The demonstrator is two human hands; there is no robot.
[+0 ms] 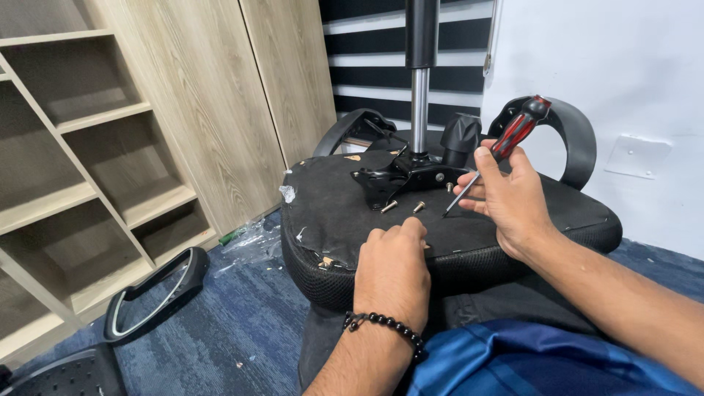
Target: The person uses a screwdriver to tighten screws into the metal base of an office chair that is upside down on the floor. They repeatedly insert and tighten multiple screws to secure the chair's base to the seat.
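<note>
We note, from the left, a detached armrest on the carpet; our left hand, fingers curled and holding nothing, rests on the upturned chair seat; two bolts lie loose beside the black mechanism plate; our right hand grips a red-handled screwdriver, tip on the seat. Fastening looks unfinished.

Bright, even indoor light fills the frame; shadows are soft. Focus is sharp throughout, with slight wide-angle stretching at the edges.

Around the one black mounting plate on the upturned seat there are two loose bolts just in front, one red-and-black screwdriver to its right, one gas-lift post rising from it — and two hands.
</note>
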